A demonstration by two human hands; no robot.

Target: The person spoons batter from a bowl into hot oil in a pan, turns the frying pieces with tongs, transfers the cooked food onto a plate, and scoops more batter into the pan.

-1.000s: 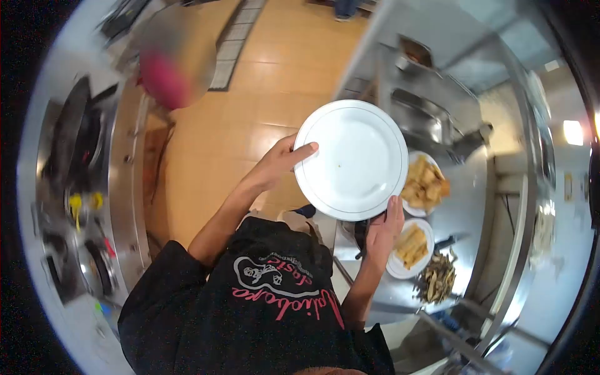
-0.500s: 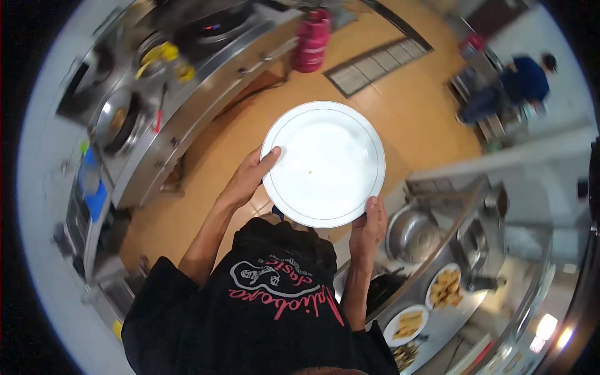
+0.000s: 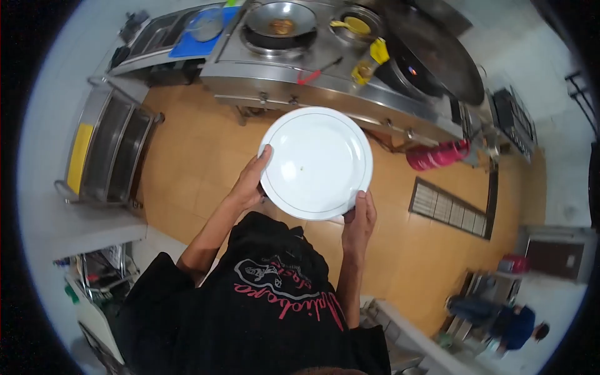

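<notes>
A white plate (image 3: 316, 164) is held in front of the black shirt (image 3: 250, 331), between both hands. At far left, a metal cart (image 3: 117, 147) is seen on the floor (image 3: 400, 256). The plate's left rim is gripped by the left hand (image 3: 248, 181), its thumb laid on top, its other fingers mostly hidden. The lower right rim is gripped likewise by the right hand (image 3: 359, 224). Farther right, a pink gas cylinder (image 3: 437, 156) is seen.

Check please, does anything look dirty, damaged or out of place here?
One small thing: the white plate, held between the left hand and right hand, has a tiny speck near its middle, odd on an otherwise bare surface. What it is, I cannot tell. No crack shows there.
</notes>
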